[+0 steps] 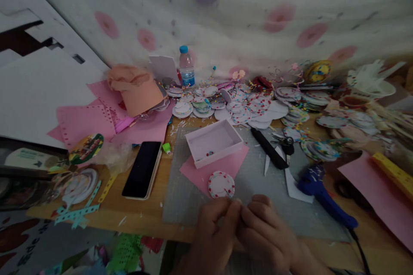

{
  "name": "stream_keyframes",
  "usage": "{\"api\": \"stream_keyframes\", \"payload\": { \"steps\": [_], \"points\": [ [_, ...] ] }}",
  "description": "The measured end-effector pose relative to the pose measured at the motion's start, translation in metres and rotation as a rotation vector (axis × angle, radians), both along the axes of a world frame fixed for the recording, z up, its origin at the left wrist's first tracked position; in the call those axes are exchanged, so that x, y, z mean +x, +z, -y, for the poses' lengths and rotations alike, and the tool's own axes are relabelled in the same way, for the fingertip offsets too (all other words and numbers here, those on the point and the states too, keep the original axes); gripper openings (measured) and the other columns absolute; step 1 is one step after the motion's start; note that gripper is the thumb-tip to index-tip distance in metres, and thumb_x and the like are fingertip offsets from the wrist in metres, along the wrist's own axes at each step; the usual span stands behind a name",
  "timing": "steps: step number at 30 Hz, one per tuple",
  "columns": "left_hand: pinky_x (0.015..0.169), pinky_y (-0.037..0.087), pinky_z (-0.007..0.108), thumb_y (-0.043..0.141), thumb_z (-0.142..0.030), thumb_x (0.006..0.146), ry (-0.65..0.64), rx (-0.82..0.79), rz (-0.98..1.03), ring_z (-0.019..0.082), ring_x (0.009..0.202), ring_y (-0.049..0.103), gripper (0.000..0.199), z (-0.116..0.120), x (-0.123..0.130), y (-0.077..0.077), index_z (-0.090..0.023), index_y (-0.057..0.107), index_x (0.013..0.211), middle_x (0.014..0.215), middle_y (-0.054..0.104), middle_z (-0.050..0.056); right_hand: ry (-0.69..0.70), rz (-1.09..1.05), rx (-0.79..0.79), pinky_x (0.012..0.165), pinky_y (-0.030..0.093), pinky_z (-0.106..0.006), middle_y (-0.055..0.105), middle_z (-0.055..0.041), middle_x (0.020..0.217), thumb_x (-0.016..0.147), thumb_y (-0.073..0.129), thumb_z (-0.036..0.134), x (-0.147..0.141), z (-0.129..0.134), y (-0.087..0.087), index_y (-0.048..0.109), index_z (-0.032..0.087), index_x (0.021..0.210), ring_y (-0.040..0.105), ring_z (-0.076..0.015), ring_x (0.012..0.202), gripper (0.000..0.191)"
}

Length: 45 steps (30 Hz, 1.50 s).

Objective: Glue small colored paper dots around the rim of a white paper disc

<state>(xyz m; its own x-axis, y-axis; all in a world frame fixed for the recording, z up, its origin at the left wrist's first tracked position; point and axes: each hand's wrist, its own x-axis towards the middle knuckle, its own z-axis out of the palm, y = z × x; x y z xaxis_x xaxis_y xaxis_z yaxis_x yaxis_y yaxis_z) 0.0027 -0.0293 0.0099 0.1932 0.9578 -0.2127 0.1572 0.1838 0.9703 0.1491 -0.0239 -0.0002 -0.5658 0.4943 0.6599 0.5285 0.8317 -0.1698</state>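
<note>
Curled closed, my left hand (217, 223) and right hand (267, 232), on what I cannot tell; the dotted disc (220, 184) lies just beyond, at eleven o'clock

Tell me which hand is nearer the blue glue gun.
Right. The right hand sits to the left of the blue glue gun in the picture, apart from it; the left hand is farther left, beyond the right hand.

Dim, flat light, soft shadows; edges stretched, upper right corner darkened. Fingers (260, 215) shadowed; backdrop cloth (238, 21) soft.
</note>
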Motion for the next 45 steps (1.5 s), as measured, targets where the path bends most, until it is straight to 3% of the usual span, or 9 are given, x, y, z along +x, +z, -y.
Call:
{"api": "stream_keyframes", "payload": {
  "steps": [8,15,17,20,24,30,34,39,45],
  "points": [
    [0.056,0.038,0.025,0.040,-0.055,0.089,0.074,0.055,-0.113,0.014,0.057,0.048,0.049,-0.008,-0.013,0.001,-0.018,0.052,0.059,0.056,0.051,0.001,0.017,-0.070,-0.052,0.074,0.048,-0.030,0.069,-0.0034,0.078,0.086,0.041,0.007,-0.010,-0.006,0.008,0.058,0.019,0.085,0.058,-0.0161,0.077,0.021],
    [0.059,0.041,0.024,0.032,-0.044,0.096,-0.019,0.062,-0.032,0.015,0.061,0.055,0.050,-0.015,-0.029,0.006,-0.018,0.065,0.069,0.064,0.061,0.003,-0.062,-0.393,-0.838,0.067,0.054,-0.027,0.066,-0.0077,0.093,0.082,0.058,0.041,0.000,0.027,-0.001,0.052,0.022,0.112,0.063,-0.0195,0.081,0.035],
    [0.060,0.041,0.025,0.032,-0.043,0.097,-0.076,0.102,-0.027,0.015,0.062,0.055,0.050,-0.014,-0.029,0.008,-0.019,0.067,0.069,0.063,0.060,0.003,-0.073,-0.470,-1.045,0.061,0.051,-0.025,0.065,-0.0046,0.079,0.089,0.046,0.046,-0.008,0.031,-0.003,0.060,0.023,0.097,0.062,-0.0166,0.070,0.028],
    [0.060,0.042,0.025,0.031,-0.041,0.097,-0.094,0.153,-0.049,0.015,0.060,0.055,0.050,-0.011,-0.027,0.008,-0.019,0.069,0.072,0.065,0.062,0.004,0.001,-0.578,-1.340,0.046,0.039,-0.020,0.050,0.0000,0.053,0.092,0.033,0.055,-0.026,0.032,-0.010,0.055,0.019,0.063,0.048,-0.0107,0.049,0.051],
    [0.069,0.044,0.027,0.032,-0.039,0.097,-0.066,0.153,-0.117,0.016,0.067,0.060,0.046,-0.006,-0.025,0.006,-0.021,0.072,0.083,0.075,0.069,0.005,0.069,-0.772,-1.506,0.040,0.021,-0.020,0.029,0.0050,0.046,0.087,0.034,0.064,-0.042,0.034,-0.020,0.040,0.019,0.055,0.026,-0.0066,0.042,0.055],
    [0.066,0.044,0.025,0.043,-0.042,0.093,-0.025,0.112,-0.062,0.017,0.070,0.062,0.039,0.000,-0.021,0.001,-0.020,0.072,0.080,0.072,0.069,0.005,-0.022,-0.760,-1.426,0.044,0.027,-0.021,0.033,0.0037,0.051,0.089,0.035,0.059,-0.048,0.033,-0.018,0.038,0.020,0.056,0.030,-0.0087,0.047,0.051],
    [0.052,0.035,0.024,0.045,-0.051,0.090,0.029,0.036,-0.037,0.012,0.052,0.048,0.046,-0.006,-0.032,-0.007,-0.017,0.067,0.066,0.054,0.053,0.001,-0.115,-0.453,-1.121,0.057,0.041,-0.023,0.057,-0.0015,0.068,0.090,0.044,0.034,-0.017,0.025,-0.022,0.057,0.020,0.077,0.051,-0.0135,0.061,0.024],
    [0.046,0.022,0.023,0.053,-0.052,0.084,0.078,-0.060,-0.004,0.009,0.047,0.032,0.045,-0.039,-0.066,-0.029,-0.015,0.061,0.061,0.052,0.042,-0.003,-0.723,-0.280,-0.551,0.070,0.044,-0.039,0.062,-0.0077,0.084,0.072,0.058,0.029,0.087,0.025,-0.047,0.059,0.026,0.091,0.058,-0.0262,0.078,0.019],
    [0.045,0.015,0.024,0.054,-0.049,0.085,0.064,-0.013,0.062,0.007,0.044,0.024,0.042,-0.082,-0.079,-0.048,-0.014,0.061,0.062,0.051,0.040,-0.004,-1.302,-0.025,-0.493,0.066,0.037,-0.051,0.064,-0.0200,0.084,0.046,0.069,0.035,0.175,0.041,-0.083,0.059,0.028,0.077,0.057,-0.0421,0.088,0.033]
  ]
}}
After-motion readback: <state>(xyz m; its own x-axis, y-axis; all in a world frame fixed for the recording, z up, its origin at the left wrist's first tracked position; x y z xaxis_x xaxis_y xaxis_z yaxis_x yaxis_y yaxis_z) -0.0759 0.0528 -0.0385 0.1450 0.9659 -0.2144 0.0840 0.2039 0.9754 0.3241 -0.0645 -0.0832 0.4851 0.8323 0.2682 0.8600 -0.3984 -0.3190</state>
